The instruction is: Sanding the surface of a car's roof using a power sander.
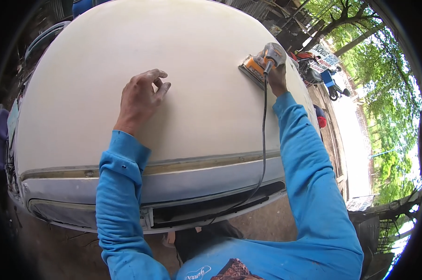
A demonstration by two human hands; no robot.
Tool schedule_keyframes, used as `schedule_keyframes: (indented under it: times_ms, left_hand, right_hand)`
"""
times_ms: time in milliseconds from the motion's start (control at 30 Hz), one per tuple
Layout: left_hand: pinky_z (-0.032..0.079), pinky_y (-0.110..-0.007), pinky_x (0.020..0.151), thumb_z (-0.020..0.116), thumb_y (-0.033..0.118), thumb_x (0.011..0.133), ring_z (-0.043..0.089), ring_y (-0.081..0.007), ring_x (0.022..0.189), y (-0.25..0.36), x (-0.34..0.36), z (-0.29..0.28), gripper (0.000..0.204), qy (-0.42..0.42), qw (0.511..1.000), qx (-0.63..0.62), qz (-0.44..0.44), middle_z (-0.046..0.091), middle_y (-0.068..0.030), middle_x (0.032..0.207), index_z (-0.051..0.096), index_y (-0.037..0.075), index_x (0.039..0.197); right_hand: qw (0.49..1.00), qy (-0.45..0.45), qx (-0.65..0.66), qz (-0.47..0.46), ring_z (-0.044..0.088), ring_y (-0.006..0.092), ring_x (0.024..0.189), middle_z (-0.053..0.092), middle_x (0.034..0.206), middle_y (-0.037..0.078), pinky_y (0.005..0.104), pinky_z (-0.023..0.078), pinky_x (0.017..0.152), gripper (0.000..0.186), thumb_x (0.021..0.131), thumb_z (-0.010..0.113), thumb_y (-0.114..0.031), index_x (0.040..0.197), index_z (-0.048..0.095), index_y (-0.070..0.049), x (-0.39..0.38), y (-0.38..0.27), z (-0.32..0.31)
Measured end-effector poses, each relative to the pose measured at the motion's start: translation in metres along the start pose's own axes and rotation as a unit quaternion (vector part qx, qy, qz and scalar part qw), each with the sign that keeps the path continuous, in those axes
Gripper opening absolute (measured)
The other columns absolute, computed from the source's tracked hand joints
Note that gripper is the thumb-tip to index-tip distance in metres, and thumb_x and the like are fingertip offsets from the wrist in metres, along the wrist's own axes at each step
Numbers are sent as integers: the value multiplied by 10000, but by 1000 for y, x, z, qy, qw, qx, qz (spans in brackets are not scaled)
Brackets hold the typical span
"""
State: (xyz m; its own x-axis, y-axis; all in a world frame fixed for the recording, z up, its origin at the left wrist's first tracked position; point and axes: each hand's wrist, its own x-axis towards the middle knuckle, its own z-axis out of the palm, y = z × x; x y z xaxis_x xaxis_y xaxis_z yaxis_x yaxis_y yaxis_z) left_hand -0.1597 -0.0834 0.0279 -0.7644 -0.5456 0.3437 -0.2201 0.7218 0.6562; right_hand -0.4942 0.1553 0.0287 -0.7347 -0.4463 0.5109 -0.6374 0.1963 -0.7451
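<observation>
Bright blue long-sleeved shirt point(285, 256) cloth fills the bottom of the head view, with a brown printed picture at its lower edge and both sleeves reaching forward over a vehicle roof point(197, 93) coated in matt cream. On the roof's right part sits an orange-and-grey electric sander point(256, 65) with a flat, angular base. The right hand point(278, 80) is wrapped around the sander's near side, its fingers mostly hidden behind the tool's body. A dark power cord point(265, 116) runs from the sander down across the roof's near edge, past the side window opening point(211, 205). The left hand point(140, 99) is empty, loosely curled, with a small gap between thumb and forefinger, above the left-centre of the roof; whether it touches the surface I cannot tell. Along the near edge runs a brownish roof channel point(206, 163). Beyond the right side stand a motorcycle point(310, 70), a white signboard point(324, 57) and leafy trees point(388, 88).
</observation>
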Motion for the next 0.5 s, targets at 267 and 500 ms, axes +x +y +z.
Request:
schedule_keyframes:
  times_ms: [267, 500]
  left_hand:
    - [557, -343, 714, 737, 143, 876, 658, -182, 674, -1, -1, -1, 234, 12, 1000, -11, -5, 736, -65, 850, 748, 34, 1083]
    - [520, -312, 623, 753, 108, 866, 579, -139, 596, 0, -1, 0, 241, 11, 1000, -19, -10, 714, -61, 820, 749, 36, 1096]
  right_hand:
    - [985, -66, 60, -145, 660, 292, 1093, 676, 1181, 160, 391, 528, 975, 635, 702, 923, -226, 1202, 608, 7, -66, -75, 63]
    - [993, -113, 30, 28, 644, 180, 1056, 664, 1178, 90, 351, 538, 934, 618, 800, 895, -218, 1288, 578, -10, -101, -24, -42]
